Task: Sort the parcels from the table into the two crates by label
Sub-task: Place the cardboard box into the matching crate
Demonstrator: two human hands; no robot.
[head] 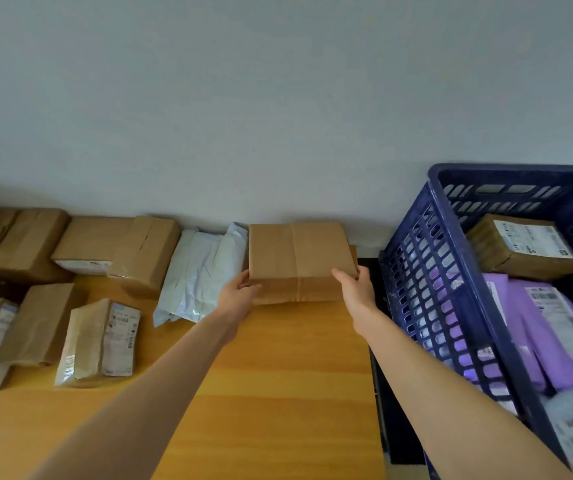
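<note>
Your left hand (pixel 240 289) and right hand (pixel 354 289) grip the box (pixel 298 254) by its near corners; no label shows, so probably flip it before choosing the blue crate (pixel 413 271).

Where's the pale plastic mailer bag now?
In the head view, the pale plastic mailer bag lies on the wooden table, just left of the held brown cardboard box.

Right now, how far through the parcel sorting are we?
Done: the blue crate holds a labelled box and purple mailers. In hand: the left hand and right hand grip a brown box at the table's far side. Left: a white mailer and several brown parcels on the table. Only this crate is in view.
</note>
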